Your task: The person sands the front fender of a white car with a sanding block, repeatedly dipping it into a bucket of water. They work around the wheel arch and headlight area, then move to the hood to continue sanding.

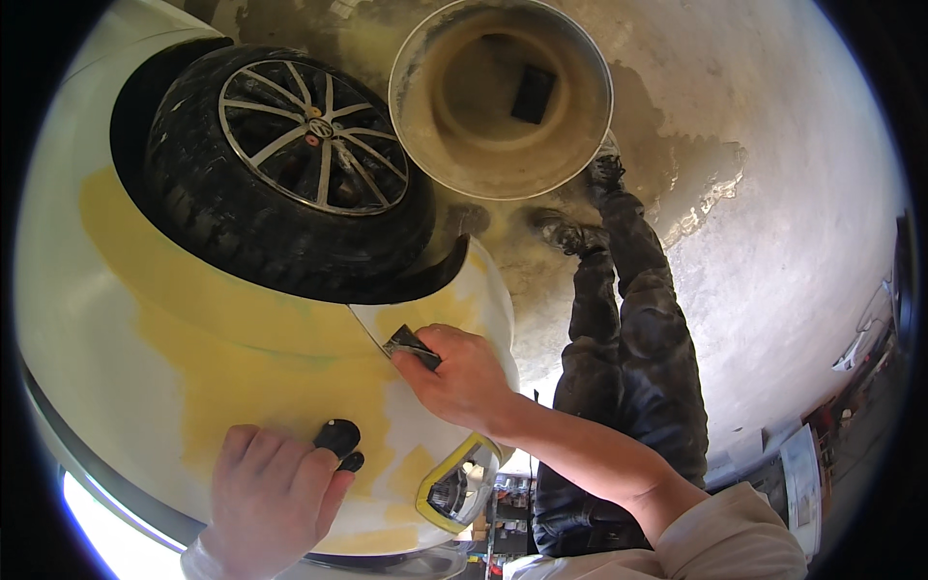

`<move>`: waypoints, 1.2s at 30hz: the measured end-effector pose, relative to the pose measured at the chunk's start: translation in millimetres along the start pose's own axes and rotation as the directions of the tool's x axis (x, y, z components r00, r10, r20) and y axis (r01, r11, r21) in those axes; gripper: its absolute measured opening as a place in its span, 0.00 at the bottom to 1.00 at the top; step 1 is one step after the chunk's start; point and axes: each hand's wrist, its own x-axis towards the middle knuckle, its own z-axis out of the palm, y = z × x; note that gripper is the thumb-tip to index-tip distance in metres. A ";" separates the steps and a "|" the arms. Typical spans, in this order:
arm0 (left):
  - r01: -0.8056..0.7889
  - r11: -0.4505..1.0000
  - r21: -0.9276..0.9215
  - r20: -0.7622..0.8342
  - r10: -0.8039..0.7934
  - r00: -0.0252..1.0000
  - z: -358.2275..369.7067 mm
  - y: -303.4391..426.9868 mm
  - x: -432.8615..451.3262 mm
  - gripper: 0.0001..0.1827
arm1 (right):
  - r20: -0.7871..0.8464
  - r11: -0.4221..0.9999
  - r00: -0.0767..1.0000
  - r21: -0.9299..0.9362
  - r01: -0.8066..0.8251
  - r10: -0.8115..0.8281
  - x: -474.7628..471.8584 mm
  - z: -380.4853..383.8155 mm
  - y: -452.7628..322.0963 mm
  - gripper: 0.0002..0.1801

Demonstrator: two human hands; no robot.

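My right hand [460, 373] grips a folded dark piece of abrasive paper [410, 346]. It presses this at the panel seam below the wheel arch on a white car's body panel [156, 370]. Broad patches of yellow filler [254, 377] cover the panel, with faint green traces across them. My left hand [275, 486] is over the lower panel, its fingers curled around a black rounded object [338, 438]. Most of that object is hidden in the hand, so its kind is unclear. To the right of it sits a car lamp [462, 489] with a yellow border.
A wheel with a black tyre [217, 188] and a spoked Volkswagen rim [319, 130] fills the arch. Beyond it, a round bucket [500, 181] holds a black rectangular piece [534, 94]. My legs [638, 326] stand on the concrete floor [783, 217], which has wet patches. Shelves [511, 507] show behind.
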 end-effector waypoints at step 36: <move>0.076 0.996 0.054 0.048 -0.078 0.996 -2.3 3.8 4.7 0.14 | 0.047 0.938 0.967 -0.238 0.253 -0.250 38.7 19.0 -17.2 0.11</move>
